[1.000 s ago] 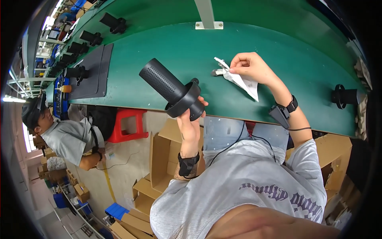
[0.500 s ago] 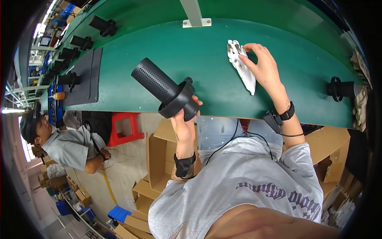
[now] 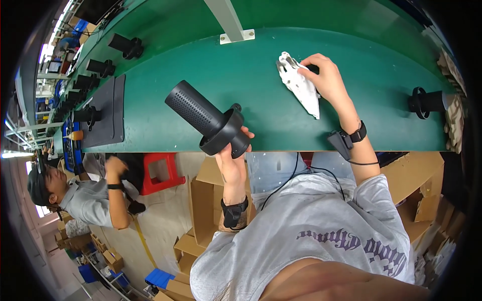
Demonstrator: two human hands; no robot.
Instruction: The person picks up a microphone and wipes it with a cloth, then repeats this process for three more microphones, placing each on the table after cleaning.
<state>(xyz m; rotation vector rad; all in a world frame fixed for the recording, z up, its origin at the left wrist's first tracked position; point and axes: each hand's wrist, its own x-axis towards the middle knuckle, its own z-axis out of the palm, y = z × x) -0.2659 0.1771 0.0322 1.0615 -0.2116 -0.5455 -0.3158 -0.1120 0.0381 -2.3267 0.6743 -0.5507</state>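
My left hand [image 3: 232, 159] grips a black perforated cylinder [image 3: 198, 106] by its narrow lower end, just under the wide black ring around it. The cylinder is tilted, its mesh-covered end pointing up and left over the green table's front edge. Farther right, my right hand [image 3: 325, 78] has thumb and forefinger pinched at the side of a crumpled white cloth [image 3: 299, 85]. Dark patches show in the cloth's upper part, and its tapered lower end points toward me. Part of the grip is hidden behind my fingers.
Similar black cylinders with rings stand along the green table [image 3: 165, 133] at the left and one [image 3: 427, 103] at the right. A grey mat [image 3: 106, 113] lies at left. A metal post [image 3: 227, 20] rises at the back. A co-worker [image 3: 83, 195], a red stool [image 3: 159, 173] and cardboard boxes [image 3: 206, 200] are below.
The white cloth has shifted and spread a little wider under my right fingers. My left hand keeps its hold on the cylinder. The co-worker's arm has come up. The view has tilted slightly.
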